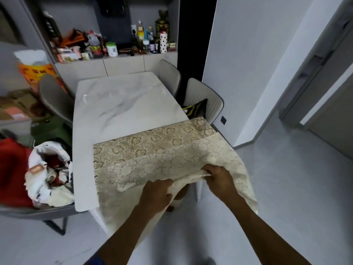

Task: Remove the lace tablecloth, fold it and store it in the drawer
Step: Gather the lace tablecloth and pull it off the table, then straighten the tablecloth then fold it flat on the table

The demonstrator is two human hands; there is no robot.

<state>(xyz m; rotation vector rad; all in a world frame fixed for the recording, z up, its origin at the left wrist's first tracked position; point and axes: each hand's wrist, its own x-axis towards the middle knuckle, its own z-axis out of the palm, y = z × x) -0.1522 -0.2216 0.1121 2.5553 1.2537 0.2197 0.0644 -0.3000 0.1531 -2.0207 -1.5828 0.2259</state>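
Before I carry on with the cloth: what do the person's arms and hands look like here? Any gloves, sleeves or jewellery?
Both forearms are bare. The left hand and right hand wear no gloves, and no rings or watch show. A strip of blue cloth, perhaps a sleeve edge, shows at the bottom edge by the left arm.

A single head-worn wide-angle view looks forward and steeply down from the near end of the white marble-patterned counter (122, 104), close above it, facing along its length toward the cluttered grey wall shelf (114, 56) beyond.
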